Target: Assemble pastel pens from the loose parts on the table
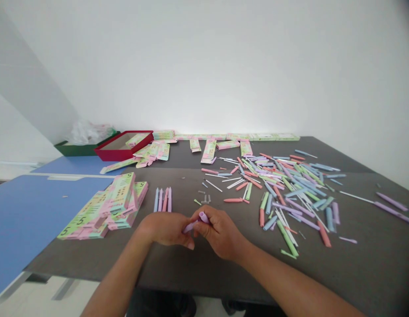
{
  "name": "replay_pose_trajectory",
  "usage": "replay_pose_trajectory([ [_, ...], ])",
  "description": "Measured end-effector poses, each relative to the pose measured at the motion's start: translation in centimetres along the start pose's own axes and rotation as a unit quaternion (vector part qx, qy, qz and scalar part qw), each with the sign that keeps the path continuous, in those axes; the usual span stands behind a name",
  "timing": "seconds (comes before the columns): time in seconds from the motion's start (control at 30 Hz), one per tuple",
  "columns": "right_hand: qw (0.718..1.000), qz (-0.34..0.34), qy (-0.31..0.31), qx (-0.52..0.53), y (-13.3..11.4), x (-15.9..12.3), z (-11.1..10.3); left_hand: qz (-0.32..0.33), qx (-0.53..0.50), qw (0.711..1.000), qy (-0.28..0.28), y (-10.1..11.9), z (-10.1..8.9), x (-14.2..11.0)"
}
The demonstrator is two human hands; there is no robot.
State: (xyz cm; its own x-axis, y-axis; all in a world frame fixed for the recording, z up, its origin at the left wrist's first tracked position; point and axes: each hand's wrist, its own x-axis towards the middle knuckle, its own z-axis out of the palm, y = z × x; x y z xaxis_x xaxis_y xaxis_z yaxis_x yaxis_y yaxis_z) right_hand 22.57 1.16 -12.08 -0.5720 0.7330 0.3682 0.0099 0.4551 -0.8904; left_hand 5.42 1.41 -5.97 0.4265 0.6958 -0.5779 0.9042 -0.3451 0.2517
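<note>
Close together above the dark table, my two hands are both closed on purple pen parts. My left hand (167, 229) grips a light purple pen part (190, 227), most of it hidden by the fingers. Between thumb and fingers my right hand (220, 231) pinches a purple pen barrel (203, 216), its open end showing. Whether the two parts touch I cannot tell. Just beyond my left hand lies a row of several assembled pens (163, 200), blue, purple and red. Past my right hand are small clear pieces (206, 199) and a green clip (197, 202).
A large scatter of pen parts (286, 176) and white refills covers the table's right side. Pink-and-green boxes (120, 193) are stacked at left, with more flat boxes (209, 151) along the wall. A red tray (115, 153) and a green tray (79, 149) stand back left.
</note>
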Motion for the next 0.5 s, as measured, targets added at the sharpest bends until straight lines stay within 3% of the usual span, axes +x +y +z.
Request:
replay_pose_trajectory([
  [0.23, 0.997, 0.025, -0.011, -0.067, 0.01, 0.52, -0.23, -0.015, 0.057, 0.998, -0.012, 0.59, -0.31, 0.7],
  [0.5, 0.997, 0.0, -0.006, -0.072, 0.4, 0.62, -0.06, 0.033, 0.051, 0.998, -0.018, 0.71, -0.86, 0.83],
])
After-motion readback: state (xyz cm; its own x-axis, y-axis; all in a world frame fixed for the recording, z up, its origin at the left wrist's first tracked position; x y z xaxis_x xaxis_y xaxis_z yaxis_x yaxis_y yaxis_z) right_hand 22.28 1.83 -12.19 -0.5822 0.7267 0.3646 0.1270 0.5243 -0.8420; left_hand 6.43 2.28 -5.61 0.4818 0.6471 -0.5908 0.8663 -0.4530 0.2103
